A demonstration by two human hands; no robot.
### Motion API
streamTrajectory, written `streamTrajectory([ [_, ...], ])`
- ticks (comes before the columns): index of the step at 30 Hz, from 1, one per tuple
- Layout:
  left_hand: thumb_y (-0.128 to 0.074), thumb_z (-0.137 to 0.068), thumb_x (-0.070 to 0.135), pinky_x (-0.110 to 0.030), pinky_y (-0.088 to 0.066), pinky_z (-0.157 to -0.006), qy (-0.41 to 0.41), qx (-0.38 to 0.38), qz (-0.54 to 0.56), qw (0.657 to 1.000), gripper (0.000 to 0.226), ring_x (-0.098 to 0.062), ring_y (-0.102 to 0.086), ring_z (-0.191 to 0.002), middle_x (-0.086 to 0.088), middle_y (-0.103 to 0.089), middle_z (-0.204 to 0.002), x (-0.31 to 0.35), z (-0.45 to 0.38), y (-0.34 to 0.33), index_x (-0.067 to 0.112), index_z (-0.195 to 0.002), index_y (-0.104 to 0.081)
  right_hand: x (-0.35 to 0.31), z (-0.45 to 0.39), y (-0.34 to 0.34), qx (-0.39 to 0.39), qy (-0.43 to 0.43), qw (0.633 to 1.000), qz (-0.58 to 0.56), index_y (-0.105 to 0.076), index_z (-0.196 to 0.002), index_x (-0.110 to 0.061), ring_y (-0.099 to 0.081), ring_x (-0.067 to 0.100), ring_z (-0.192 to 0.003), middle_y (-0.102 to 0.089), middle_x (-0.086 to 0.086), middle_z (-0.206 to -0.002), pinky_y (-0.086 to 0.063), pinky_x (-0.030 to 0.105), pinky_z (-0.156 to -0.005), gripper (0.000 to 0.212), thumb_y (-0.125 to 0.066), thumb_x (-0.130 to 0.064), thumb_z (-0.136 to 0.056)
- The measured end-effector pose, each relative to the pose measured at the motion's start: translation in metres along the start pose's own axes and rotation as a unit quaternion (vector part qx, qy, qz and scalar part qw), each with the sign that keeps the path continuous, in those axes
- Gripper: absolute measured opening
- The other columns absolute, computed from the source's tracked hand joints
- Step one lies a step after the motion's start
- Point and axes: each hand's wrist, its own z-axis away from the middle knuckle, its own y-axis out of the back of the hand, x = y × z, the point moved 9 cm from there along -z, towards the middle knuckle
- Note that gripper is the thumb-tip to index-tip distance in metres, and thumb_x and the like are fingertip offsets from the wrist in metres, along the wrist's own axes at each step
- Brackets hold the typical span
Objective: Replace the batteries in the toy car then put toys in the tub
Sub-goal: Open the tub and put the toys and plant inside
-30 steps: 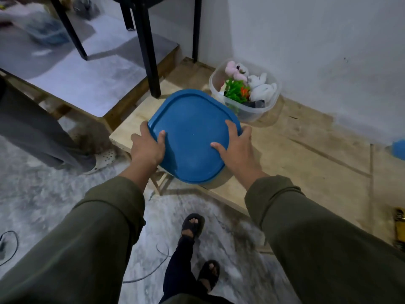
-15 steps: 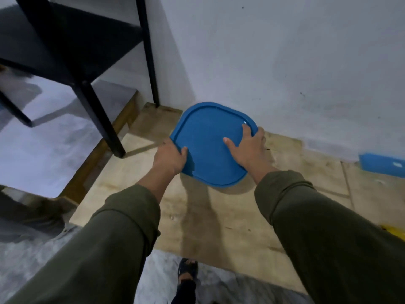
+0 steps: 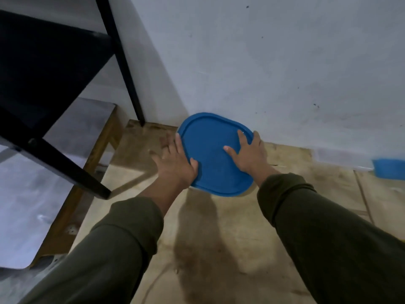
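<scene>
A blue, rounded-square lid [image 3: 213, 154] lies flat close to the white wall, over the spot where the clear toy tub stood; the tub and its toys are hidden beneath it. My left hand [image 3: 175, 163] is at the lid's left edge, thumb on top and fingers spread out past the rim, slightly blurred. My right hand [image 3: 247, 152] lies flat on the lid's right side, its straight fingers reaching the far rim. No toy car or batteries are in view.
The lid sits on a low wooden platform [image 3: 219, 249]. A black table frame [image 3: 65, 170] stands at the left with one leg near the wall. A grey-topped bench [image 3: 72, 132] lies lower left. A blue object [image 3: 389, 168] is at the right edge.
Both hands carried the lid forward over the tub and lowered it flat by the wall. My left hand's fingers went from gripping the lid's edge to spread out.
</scene>
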Motion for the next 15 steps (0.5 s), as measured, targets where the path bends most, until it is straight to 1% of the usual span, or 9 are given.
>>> streamTrajectory([
  [2, -0.016, -0.095, 0.049, -0.060, -0.008, -0.113, -0.049, 0.003, -0.024, 0.998, 0.074, -0.036, 0.007, -0.145, -0.019, 0.019, -0.156, 0.013, 0.001, -0.005, 0.012, -0.150, 0.014, -0.005, -0.008, 0.001, 0.001, 0.021, 1.000, 0.012, -0.005, -0.150, -0.028, 0.000, 0.035, -0.144, 0.006, 0.015, -0.157, -0.010, 0.047, -0.118, 0.076, -0.031, -0.066, -0.089],
  [4, -0.015, -0.094, 0.053, -0.057, -0.006, -0.114, -0.060, 0.006, -0.031, 0.998, 0.077, -0.035, 0.016, -0.145, -0.021, 0.023, -0.155, 0.020, 0.001, -0.010, 0.008, -0.150, 0.014, -0.009, -0.015, 0.002, 0.008, 0.039, 0.999, 0.014, -0.007, -0.150, -0.028, 0.000, 0.034, -0.144, 0.005, 0.014, -0.157, -0.009, 0.045, -0.119, 0.075, -0.033, -0.064, -0.089],
  [6, -0.013, -0.094, 0.054, -0.058, -0.004, -0.115, -0.077, 0.013, -0.037, 0.996, 0.080, -0.031, 0.022, -0.144, -0.017, 0.022, -0.156, 0.024, -0.002, -0.012, 0.003, -0.148, 0.014, -0.011, -0.016, 0.003, 0.027, 0.053, 0.998, 0.022, -0.009, -0.149, -0.028, -0.003, 0.034, -0.143, 0.002, 0.015, -0.156, -0.010, 0.045, -0.119, 0.072, -0.031, -0.063, -0.090],
  [8, -0.012, -0.093, 0.056, -0.060, -0.002, -0.114, -0.107, 0.010, -0.040, 0.993, 0.080, -0.028, 0.023, -0.144, -0.014, 0.022, -0.156, 0.028, -0.008, -0.012, 0.006, -0.148, 0.016, -0.012, -0.016, 0.004, 0.056, 0.062, 0.995, 0.047, -0.010, -0.149, -0.027, -0.009, 0.035, -0.141, -0.002, 0.017, -0.155, -0.014, 0.044, -0.118, 0.070, -0.028, -0.061, -0.092],
  [10, -0.012, -0.093, 0.058, -0.061, -0.005, -0.114, -0.126, -0.009, -0.047, 0.991, 0.078, -0.027, 0.022, -0.144, -0.014, 0.024, -0.156, 0.030, -0.013, -0.013, 0.012, -0.148, 0.018, -0.013, -0.017, 0.003, 0.075, 0.067, 0.992, 0.080, -0.008, -0.150, -0.027, -0.016, 0.036, -0.137, -0.005, 0.018, -0.154, -0.018, 0.045, -0.116, 0.068, -0.023, -0.061, -0.092],
  [13, -0.011, -0.093, 0.060, -0.060, -0.007, -0.114, -0.124, -0.011, -0.054, 0.991, 0.077, -0.028, 0.021, -0.145, -0.015, 0.024, -0.156, 0.032, -0.013, -0.015, 0.017, -0.149, 0.019, -0.009, -0.022, -0.001, 0.053, 0.070, 0.994, 0.064, -0.008, -0.149, -0.030, -0.017, 0.034, -0.136, -0.006, 0.015, -0.154, -0.021, 0.045, -0.115, 0.068, -0.023, -0.063, -0.091],
  [15, -0.010, -0.092, 0.061, -0.060, -0.007, -0.113, -0.118, -0.004, -0.062, 0.991, 0.076, -0.028, 0.021, -0.145, -0.015, 0.023, -0.156, 0.034, -0.011, -0.016, 0.018, -0.148, 0.019, -0.007, -0.024, 0.000, 0.053, 0.079, 0.994, 0.051, -0.010, -0.149, -0.030, -0.018, 0.034, -0.136, -0.007, 0.014, -0.154, -0.021, 0.044, -0.115, 0.069, -0.025, -0.064, -0.091],
])
